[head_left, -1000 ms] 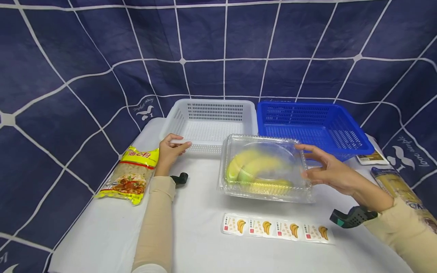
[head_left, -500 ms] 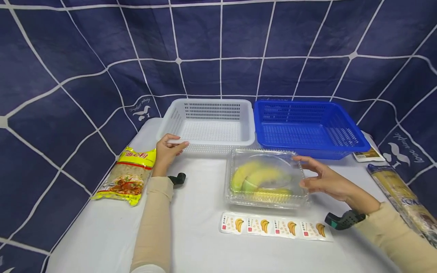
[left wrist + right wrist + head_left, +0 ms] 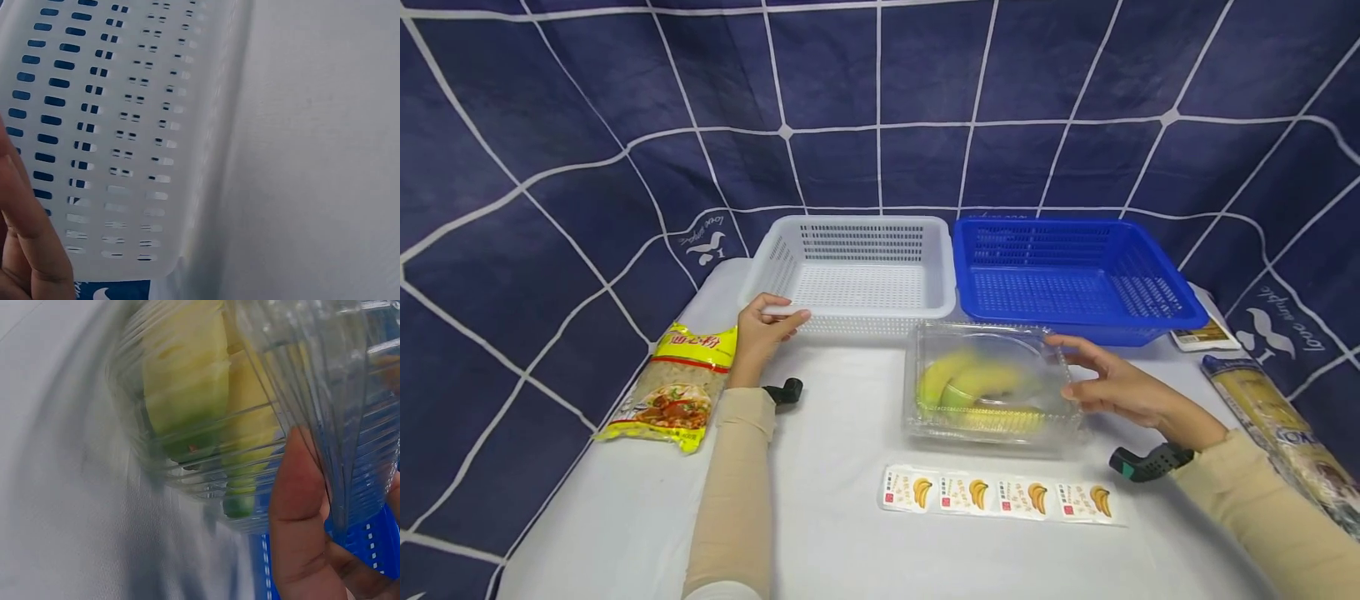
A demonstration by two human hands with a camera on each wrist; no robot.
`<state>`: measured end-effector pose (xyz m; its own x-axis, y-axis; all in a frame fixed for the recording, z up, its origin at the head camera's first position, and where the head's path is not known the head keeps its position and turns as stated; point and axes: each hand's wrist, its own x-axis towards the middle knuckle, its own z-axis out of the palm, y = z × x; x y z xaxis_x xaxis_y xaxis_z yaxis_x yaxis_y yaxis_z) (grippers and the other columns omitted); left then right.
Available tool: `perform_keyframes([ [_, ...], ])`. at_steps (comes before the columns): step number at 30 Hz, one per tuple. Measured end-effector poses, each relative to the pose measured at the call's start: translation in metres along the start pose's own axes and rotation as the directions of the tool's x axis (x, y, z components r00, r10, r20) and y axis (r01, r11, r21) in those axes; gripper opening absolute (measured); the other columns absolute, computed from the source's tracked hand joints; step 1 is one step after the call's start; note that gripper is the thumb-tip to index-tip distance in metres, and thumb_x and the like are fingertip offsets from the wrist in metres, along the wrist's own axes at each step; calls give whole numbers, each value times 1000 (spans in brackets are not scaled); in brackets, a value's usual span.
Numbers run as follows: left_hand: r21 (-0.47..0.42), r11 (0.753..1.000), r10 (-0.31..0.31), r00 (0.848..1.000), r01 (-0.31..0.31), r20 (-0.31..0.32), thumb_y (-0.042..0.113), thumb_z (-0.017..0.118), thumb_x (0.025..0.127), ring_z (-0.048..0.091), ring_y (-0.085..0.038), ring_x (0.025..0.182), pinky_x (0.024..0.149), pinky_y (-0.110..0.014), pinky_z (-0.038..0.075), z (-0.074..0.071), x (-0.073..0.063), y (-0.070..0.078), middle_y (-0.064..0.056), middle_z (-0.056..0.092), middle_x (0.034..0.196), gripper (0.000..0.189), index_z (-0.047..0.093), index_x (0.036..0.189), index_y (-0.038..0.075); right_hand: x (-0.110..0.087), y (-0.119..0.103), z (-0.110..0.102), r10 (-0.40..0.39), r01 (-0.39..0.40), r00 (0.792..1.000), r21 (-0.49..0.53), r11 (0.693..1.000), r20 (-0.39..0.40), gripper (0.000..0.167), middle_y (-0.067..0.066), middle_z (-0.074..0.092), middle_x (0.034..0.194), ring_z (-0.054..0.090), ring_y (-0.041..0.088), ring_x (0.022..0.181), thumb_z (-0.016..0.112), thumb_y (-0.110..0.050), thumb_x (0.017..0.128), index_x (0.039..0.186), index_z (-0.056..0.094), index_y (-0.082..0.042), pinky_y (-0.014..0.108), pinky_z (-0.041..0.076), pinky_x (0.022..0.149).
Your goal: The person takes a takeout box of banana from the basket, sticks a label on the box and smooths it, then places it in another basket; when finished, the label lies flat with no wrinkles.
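In the head view my left hand (image 3: 765, 329) pinches the near left part of the white basket's rim (image 3: 880, 313), thumb on one side and fingers on the other. The left wrist view shows the basket's slotted wall (image 3: 112, 125) beside those fingers. My right hand (image 3: 1131, 387) grips the right edge of a clear plastic clamshell box (image 3: 925, 429), its lid down. Yellow-green bananas (image 3: 977, 385) lie inside. In the right wrist view my thumb (image 3: 300, 519) presses on the box's side, with banana ends (image 3: 187, 394) visible through the ribbed plastic. Whether the box touches the table cannot be told.
A blue basket (image 3: 1075, 315) stands right of the white one. In front of the box lies a strip of banana-print labels (image 3: 1000, 495). A yellow food bag (image 3: 673, 387) lies left; a long packet (image 3: 1277, 417) and a flat packet (image 3: 1206, 337) lie right. A dark cloth hangs behind.
My right hand has brought the clamshell box lower, toward me and slightly right, off the white basket's front edge. My left hand keeps its hold on the rim.
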<state>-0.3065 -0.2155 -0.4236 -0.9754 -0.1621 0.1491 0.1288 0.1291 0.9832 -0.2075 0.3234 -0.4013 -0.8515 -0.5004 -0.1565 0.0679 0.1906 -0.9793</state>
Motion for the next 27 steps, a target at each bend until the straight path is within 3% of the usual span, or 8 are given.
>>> perform_keyframes([
  [6, 70, 997, -38, 999, 35, 37, 14, 87, 93, 67, -6, 65, 67, -17, 56, -7, 0, 7, 18, 73, 73, 40, 62, 121, -3, 2, -2, 0, 1, -1, 1000, -39, 999, 6, 75, 41, -1, 169, 62, 20, 113, 62, -2, 104, 165, 35, -35, 36, 57, 86],
  [10, 106, 992, -73, 996, 67, 58, 16, 86, 95, 67, -6, 66, 67, -16, 56, -6, 0, 10, 13, 72, 74, 42, 61, 125, -1, 0, -2, -1, -2, 3, 1000, -111, 994, 6, 79, 42, 1, 169, 59, 33, 127, 61, -8, 105, 172, 22, -27, 49, 55, 97],
  [13, 153, 984, -107, 990, 92, 92, 19, 82, 99, 69, -6, 68, 68, -16, 56, -3, -1, 15, 1, 75, 84, 51, 56, 138, -2, -1, -2, 0, -7, 8, 1000, -154, 988, 2, 82, 43, 3, 169, 54, 45, 133, 61, -10, 107, 174, 15, -23, 61, 51, 102],
  [15, 220, 970, -131, 983, 101, 125, 24, 78, 102, 72, -11, 74, 71, -18, 56, -2, -4, 21, -11, 78, 98, 59, 50, 148, 0, -2, -2, 1, -14, 13, 1000, -176, 984, -3, 83, 43, 5, 169, 50, 51, 135, 61, -11, 108, 175, 13, -21, 60, 52, 101],
  [18, 383, 918, -186, 964, 103, 188, 33, 73, 105, 76, -25, 93, 84, -28, 55, -2, -12, 36, -24, 75, 119, 70, 40, 160, 4, -2, -4, 2, -27, 23, 1000, -212, 977, -16, 82, 42, 9, 169, 44, 56, 138, 60, -11, 108, 175, 13, -18, 48, 55, 95],
  [22, 593, 805, -234, 929, 21, 285, 43, 69, 105, 70, -41, 114, 101, -50, 52, -1, -25, 61, -28, 73, 125, 81, 30, 168, 10, -5, -8, 5, -73, 49, 995, -300, 953, -68, 75, 43, 21, 167, 46, 54, 139, 61, -12, 108, 172, 21, -11, 36, 56, 90],
  [25, 655, 753, -208, 920, -65, 331, 46, 68, 104, 68, -44, 119, 104, -60, 51, 0, -34, 80, -28, 72, 128, 82, 30, 169, 11, -8, -10, 8, -121, 63, 983, -370, 927, -136, 69, 35, 36, 164, 56, 31, 135, 62, -12, 109, 169, 30, -6, 27, 55, 92],
  [27, 666, 738, -180, 919, -110, 351, 45, 68, 104, 68, -44, 120, 103, -60, 52, 1, -39, 90, -26, 72, 131, 80, 33, 168, 12, -12, -12, 11, -166, 83, 970, -395, 915, -179, 64, 22, 46, 161, 58, 12, 130, 63, -11, 109, 166, 36, -2, 20, 54, 93],
])
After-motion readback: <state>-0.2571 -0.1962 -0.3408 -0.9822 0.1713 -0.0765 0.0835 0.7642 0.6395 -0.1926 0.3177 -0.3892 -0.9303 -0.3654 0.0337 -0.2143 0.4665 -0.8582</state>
